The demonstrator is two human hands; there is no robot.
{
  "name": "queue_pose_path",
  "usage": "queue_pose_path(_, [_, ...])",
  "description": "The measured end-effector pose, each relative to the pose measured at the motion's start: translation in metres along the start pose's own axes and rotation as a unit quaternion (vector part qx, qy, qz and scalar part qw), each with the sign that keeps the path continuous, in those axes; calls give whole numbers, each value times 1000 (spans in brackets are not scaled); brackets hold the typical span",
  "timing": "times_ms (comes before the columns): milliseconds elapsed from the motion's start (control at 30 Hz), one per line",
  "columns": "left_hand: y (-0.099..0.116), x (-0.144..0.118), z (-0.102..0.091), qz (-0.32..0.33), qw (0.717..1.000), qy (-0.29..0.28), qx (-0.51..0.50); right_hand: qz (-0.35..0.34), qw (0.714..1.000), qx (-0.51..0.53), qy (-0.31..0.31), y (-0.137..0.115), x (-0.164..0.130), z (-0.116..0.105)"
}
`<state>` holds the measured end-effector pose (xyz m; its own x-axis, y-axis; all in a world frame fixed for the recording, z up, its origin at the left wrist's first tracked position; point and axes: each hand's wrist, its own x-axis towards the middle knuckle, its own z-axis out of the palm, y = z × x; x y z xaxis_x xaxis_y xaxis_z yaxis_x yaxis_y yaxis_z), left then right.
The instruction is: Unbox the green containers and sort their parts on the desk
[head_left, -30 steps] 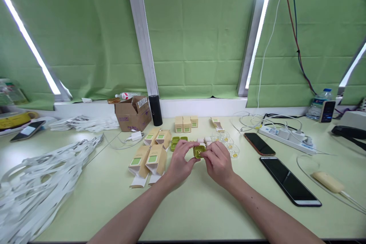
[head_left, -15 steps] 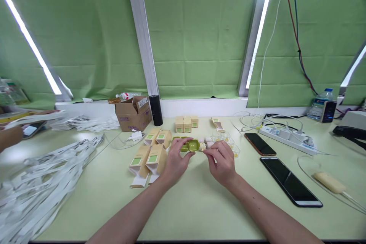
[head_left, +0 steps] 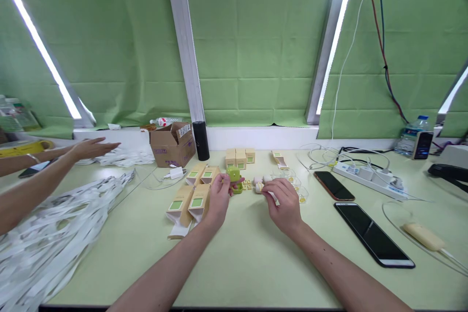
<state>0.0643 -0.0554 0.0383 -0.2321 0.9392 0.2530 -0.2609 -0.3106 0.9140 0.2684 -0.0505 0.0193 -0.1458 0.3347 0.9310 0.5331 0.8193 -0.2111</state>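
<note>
My left hand point(head_left: 218, 198) holds a small green case point(head_left: 233, 174) up off the table by its fingertips, just above other green cases point(head_left: 237, 188). My right hand point(head_left: 284, 203) rests on the table to the right, its fingertips pinching a small pale piece point(head_left: 259, 187). Small clear plastic cups point(head_left: 295, 183) with yellow bits lie just beyond that hand. Tan cartons with green labels point(head_left: 197, 202) lie to the left of my left hand. Three upright tan boxes point(head_left: 240, 157) stand behind.
Two phones point(head_left: 373, 233) and a power strip point(head_left: 367, 173) lie at the right, a pale yellow mouse-like object point(head_left: 423, 236) further right. A cardboard box point(head_left: 171, 145) and black cylinder point(head_left: 201, 140) stand at the back. White strips point(head_left: 44, 234) pile at the left, where another person's arms point(head_left: 44, 175) reach in.
My left hand has lifted one green case off the table; my right hand let go of it and moved to the pale piece. Another person's arms have reached in from the left.
</note>
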Motion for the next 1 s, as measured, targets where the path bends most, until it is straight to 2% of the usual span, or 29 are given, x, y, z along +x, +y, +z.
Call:
queue_pose_path(133, [3, 5, -3, -125, 983, -10, -138, 18, 999, -16, -32, 5, -5, 3])
queue_pose_path(267, [7, 8, -5, -161, 971, 3, -177, 44, 996, -32, -76, 11, -9, 8])
queue_pose_path(500, [7, 9, -9, -120, 975, 3, -186, 79, 968, -112, -210, 17, -6, 22])
queue_pose_path(633, [7, 8, -9, -90, 980, 0, -178, 71, 951, -152, -259, 18, -1, 35])
queue_pose_path(833, [10, 6, -9, -69, 988, 2, -140, 46, 939, -204, -274, 19, 0, 53])
queue_pose_path(1000, [13, 4, -6, -42, 995, 6, -90, 51, 944, -199, -257, 17, 0, 52])
